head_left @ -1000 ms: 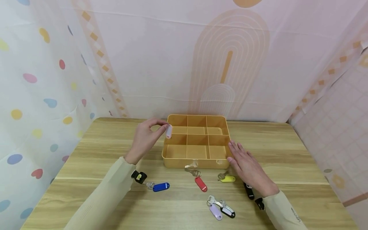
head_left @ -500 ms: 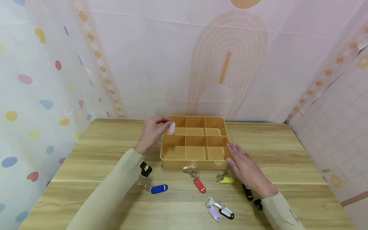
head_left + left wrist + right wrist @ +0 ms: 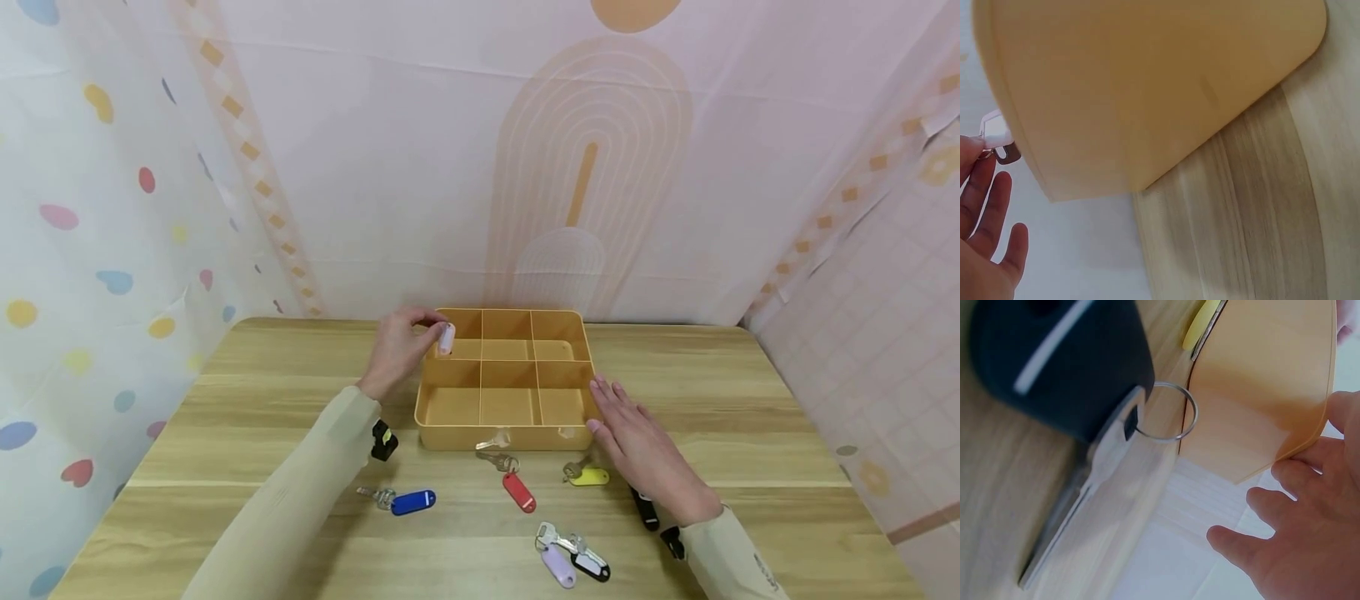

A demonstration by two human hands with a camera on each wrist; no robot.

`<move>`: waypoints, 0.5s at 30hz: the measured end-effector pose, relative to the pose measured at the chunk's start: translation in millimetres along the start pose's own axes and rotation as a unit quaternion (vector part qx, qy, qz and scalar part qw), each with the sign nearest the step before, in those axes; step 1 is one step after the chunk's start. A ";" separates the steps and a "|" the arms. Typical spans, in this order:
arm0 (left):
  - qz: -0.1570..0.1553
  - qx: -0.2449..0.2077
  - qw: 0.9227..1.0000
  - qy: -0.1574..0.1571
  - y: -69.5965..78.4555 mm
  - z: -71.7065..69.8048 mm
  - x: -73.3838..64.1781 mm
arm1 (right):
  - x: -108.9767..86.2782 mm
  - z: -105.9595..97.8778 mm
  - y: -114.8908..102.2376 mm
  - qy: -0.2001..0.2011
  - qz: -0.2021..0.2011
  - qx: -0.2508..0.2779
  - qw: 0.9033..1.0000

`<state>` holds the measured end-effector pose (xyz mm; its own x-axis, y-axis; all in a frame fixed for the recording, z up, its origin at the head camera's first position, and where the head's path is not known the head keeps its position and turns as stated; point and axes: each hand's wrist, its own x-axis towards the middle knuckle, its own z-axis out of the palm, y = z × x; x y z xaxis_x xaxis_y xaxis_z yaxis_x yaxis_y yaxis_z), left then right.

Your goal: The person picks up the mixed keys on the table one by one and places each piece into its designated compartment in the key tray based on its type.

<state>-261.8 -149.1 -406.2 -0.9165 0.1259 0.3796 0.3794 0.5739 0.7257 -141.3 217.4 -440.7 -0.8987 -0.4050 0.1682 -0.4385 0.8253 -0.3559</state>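
My left hand [image 3: 397,350] pinches a pale pink key tag [image 3: 446,339] between thumb and fingertips, over the back-left compartment of a yellow-orange divided box [image 3: 450,438]. In the left wrist view, the tag [image 3: 996,130] hangs just outside the box's wall [image 3: 1104,94] in line of sight, with a dark key head below it; the hand [image 3: 988,231] has its other fingers loosely bent. My right hand [image 3: 648,454] lies against the box's right side, fingers extended. From the right wrist, that hand [image 3: 1310,506] touches the box's rim with its fingertips.
In front of the box lie keys with a blue tag [image 3: 413,502], a red tag [image 3: 519,492], a yellow tag [image 3: 590,477], a lilac tag [image 3: 558,566] and a black-framed tag [image 3: 591,568]. A black tag [image 3: 644,510] lies beneath the right wrist. Curtains surround the wooden table [image 3: 247,417].
My left hand has moved a little right, bringing the pink tag from the box's left edge to over the back-left compartment. My right hand keeps its place against the box. The view has shifted slightly.
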 end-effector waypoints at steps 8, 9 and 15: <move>0.024 0.069 0.997 -0.014 -3.5 7.3 1.5 | 1.5 0.4 -1.4 -0.006 0.006 0.001 1.000; 0.024 0.074 0.997 -0.015 -3.3 7.8 1.6 | 1.6 0.3 -1.6 -0.006 0.005 0.001 1.000; 0.015 0.101 0.994 -0.023 -3.2 9.4 3.7 | 2.8 -1.4 -2.3 -0.003 0.000 0.004 1.000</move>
<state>-267.7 -142.8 -412.6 -0.9118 0.1790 0.3696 0.3774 0.7201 0.5823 -142.8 214.9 -438.1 -0.8986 -0.4074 0.1629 -0.4386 0.8224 -0.3623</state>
